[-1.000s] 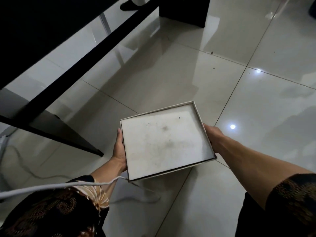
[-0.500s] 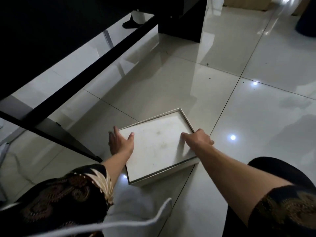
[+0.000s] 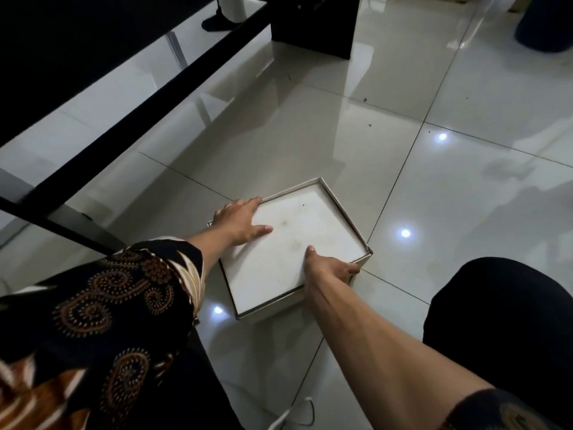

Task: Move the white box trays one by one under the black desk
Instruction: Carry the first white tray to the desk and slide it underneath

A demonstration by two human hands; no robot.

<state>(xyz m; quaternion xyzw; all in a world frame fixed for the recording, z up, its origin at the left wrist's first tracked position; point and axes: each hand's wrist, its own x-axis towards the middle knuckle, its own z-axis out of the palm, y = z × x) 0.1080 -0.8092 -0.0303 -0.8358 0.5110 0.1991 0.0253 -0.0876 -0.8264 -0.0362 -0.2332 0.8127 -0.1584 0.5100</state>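
Observation:
A shallow white box tray (image 3: 299,240), empty with a few faint stains, lies flat on the glossy tiled floor in front of me. My left hand (image 3: 238,220) lies on its left wall, thumb inside the tray and fingers stretched along the outside. My right hand (image 3: 330,268) grips the near right wall, thumb inside and fingers outside. The black desk (image 3: 62,57) fills the upper left. Its low black crossbar (image 3: 145,114) runs diagonally above the floor, to the left of the tray.
The desk's slanted black leg (image 3: 71,226) meets the floor just left of my left arm. A black cabinet base (image 3: 313,29) stands at the top centre and a dark round bin (image 3: 545,23) at the top right. My dark-clad knee (image 3: 502,321) is right of the tray. A white cable (image 3: 297,414) hangs near the bottom edge.
The tray went from being carried in the air down onto the floor. Both hands shifted from under its sides to on top of its walls, and my view dropped lower.

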